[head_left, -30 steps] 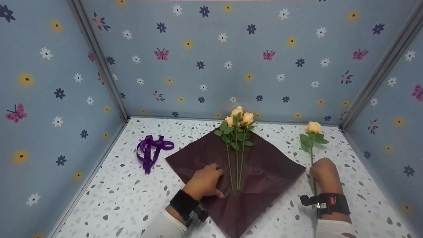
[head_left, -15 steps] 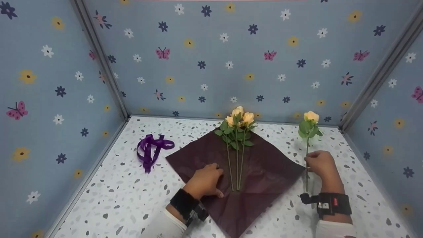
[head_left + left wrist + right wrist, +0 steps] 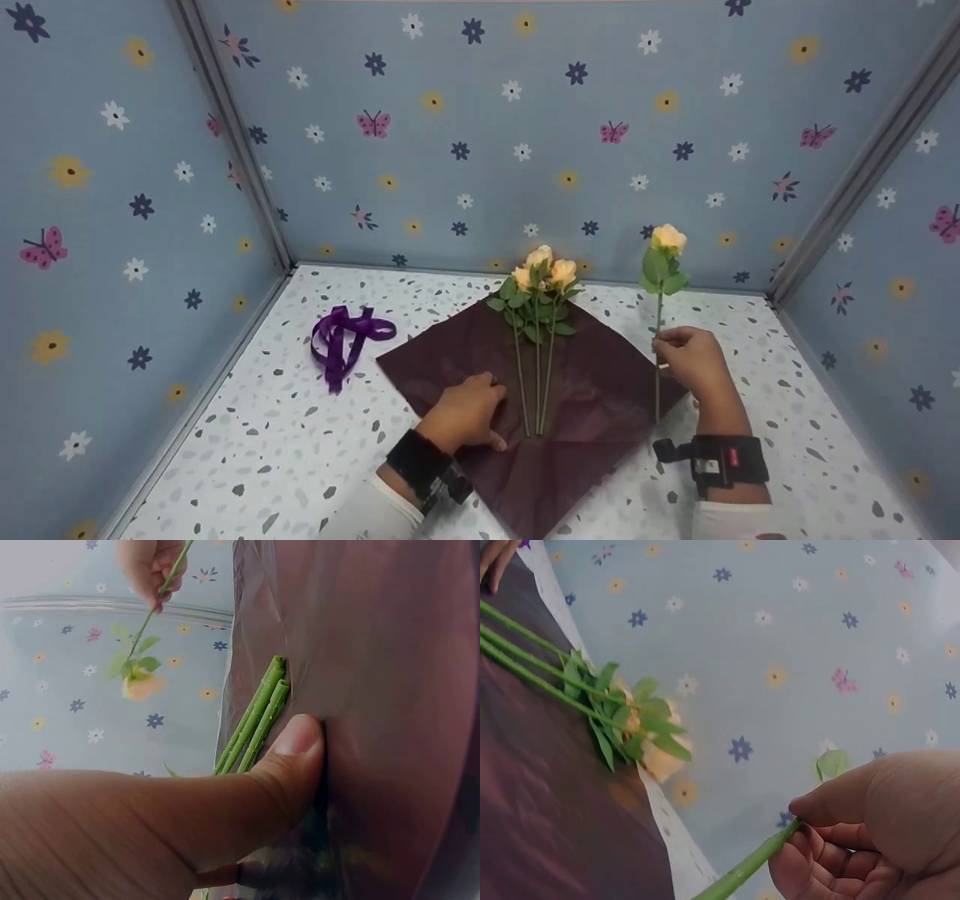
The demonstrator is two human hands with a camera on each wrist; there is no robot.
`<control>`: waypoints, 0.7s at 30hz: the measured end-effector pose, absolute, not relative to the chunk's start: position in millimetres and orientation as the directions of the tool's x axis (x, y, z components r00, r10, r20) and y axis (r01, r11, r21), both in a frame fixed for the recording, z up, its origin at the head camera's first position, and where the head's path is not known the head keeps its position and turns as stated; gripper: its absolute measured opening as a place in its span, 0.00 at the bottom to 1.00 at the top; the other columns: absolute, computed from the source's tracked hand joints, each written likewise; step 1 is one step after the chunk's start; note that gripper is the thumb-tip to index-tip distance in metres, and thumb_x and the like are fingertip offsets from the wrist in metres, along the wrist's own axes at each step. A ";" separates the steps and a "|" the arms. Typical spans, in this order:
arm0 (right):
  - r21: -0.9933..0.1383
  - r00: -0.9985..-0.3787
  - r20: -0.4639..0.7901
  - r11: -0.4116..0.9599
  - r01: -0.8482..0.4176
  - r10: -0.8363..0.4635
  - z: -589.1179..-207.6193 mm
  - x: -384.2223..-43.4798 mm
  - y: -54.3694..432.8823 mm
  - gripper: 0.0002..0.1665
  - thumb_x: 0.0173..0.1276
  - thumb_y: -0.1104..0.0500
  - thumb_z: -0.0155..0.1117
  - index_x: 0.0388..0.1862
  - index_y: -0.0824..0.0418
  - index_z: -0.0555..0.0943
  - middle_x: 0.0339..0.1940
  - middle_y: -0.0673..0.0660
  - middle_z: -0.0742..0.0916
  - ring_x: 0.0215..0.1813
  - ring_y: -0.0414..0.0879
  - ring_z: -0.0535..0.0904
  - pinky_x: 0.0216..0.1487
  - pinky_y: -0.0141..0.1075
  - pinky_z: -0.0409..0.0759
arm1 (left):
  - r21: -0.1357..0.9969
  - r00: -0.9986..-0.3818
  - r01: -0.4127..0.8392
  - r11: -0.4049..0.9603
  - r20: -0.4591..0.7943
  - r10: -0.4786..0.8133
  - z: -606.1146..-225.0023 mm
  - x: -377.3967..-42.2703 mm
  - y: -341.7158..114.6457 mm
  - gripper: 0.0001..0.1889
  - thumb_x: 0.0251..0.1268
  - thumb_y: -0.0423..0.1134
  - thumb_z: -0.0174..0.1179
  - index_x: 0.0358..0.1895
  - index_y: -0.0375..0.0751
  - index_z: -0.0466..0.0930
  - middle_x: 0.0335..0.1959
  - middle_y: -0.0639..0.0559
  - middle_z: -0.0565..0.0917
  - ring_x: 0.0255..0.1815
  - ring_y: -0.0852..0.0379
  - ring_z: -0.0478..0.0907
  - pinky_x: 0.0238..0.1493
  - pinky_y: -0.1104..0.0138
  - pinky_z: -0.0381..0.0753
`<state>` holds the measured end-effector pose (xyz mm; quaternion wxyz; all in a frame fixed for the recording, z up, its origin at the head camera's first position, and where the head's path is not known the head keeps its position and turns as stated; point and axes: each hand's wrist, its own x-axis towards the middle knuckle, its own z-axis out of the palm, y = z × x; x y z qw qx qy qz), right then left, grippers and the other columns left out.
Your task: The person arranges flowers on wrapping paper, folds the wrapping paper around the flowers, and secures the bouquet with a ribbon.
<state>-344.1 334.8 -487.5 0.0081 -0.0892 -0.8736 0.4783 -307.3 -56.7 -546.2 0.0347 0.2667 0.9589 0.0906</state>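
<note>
Between thumb and fingers, my right hand (image 3: 691, 358) pinches the green stem of a single peach rose (image 3: 669, 238), held upright over the right corner of the dark maroon wrapping paper (image 3: 600, 390). Three more peach roses (image 3: 562, 271) lie on that sheet, blooms past its far corner and stems side by side toward me. My left hand (image 3: 466, 411) rests on the paper just left of these stems, fingers relaxed. In the left wrist view, its thumb (image 3: 296, 746) lies on the paper near the cut stem ends (image 3: 270, 694). The right wrist view shows the pinched stem (image 3: 757, 859) close up.
A loosely looped purple ribbon (image 3: 345, 341) lies on the speckled white table (image 3: 300, 465), left of the paper. Blue patterned panels (image 3: 495, 135) enclose the table at the back and both sides.
My right hand has lifted the single rose off the table at the right and brought it up and leftward to the paper's right corner. The left hand has stayed in place.
</note>
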 end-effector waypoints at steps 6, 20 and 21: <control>-0.814 -0.994 -0.014 0.576 0.076 0.112 -487.3 -359.8 298.7 0.22 0.81 0.61 0.68 0.63 0.78 0.84 0.51 0.69 0.92 0.35 0.40 0.87 0.38 0.38 0.93 | 0.181 -0.856 0.507 0.843 -0.012 0.517 -546.9 -306.7 -59.0 0.44 0.47 0.61 0.92 0.65 0.42 0.87 0.60 0.45 0.85 0.63 0.43 0.86 0.58 0.47 0.93; -0.775 -0.995 -0.090 0.630 0.047 -0.036 -490.4 -389.2 226.8 0.09 0.77 0.64 0.67 0.47 0.71 0.87 0.41 0.62 0.90 0.28 0.44 0.88 0.34 0.38 0.90 | 0.187 -0.855 0.507 0.842 -0.016 0.518 -547.0 -307.1 -58.2 0.43 0.48 0.60 0.92 0.65 0.42 0.87 0.60 0.43 0.84 0.64 0.42 0.86 0.58 0.45 0.93; -0.768 -0.995 -0.088 0.639 0.038 -0.047 -492.0 -391.4 222.2 0.08 0.75 0.64 0.67 0.44 0.70 0.87 0.39 0.60 0.90 0.28 0.44 0.87 0.33 0.37 0.89 | 0.188 -0.854 0.508 0.840 -0.013 0.520 -547.2 -307.0 -58.2 0.43 0.48 0.60 0.92 0.65 0.42 0.87 0.59 0.44 0.84 0.64 0.42 0.86 0.58 0.45 0.93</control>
